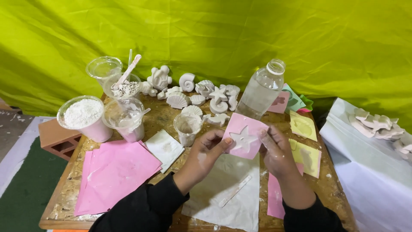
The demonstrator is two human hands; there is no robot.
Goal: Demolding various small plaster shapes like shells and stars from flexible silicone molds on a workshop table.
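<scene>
Both my hands hold a pink square mould [243,135] with a white star-shaped cast in its middle, lifted above the table. My left hand [208,150] grips its left edge with the thumb on top. My right hand [277,151] pinches its right edge. Under the hands lies a white sheet [227,189] with a flat wooden stick [235,191] on it. A small clear cup [187,128] stands just left of the mould.
A clear plastic bottle [262,89] stands behind the mould. White plaster shells and sea figures [195,92] line the back. Cups of white powder [83,116] and mix sit far left, pink paper [113,172] near left, yellow moulds [304,126] right, on a wooden table [64,202].
</scene>
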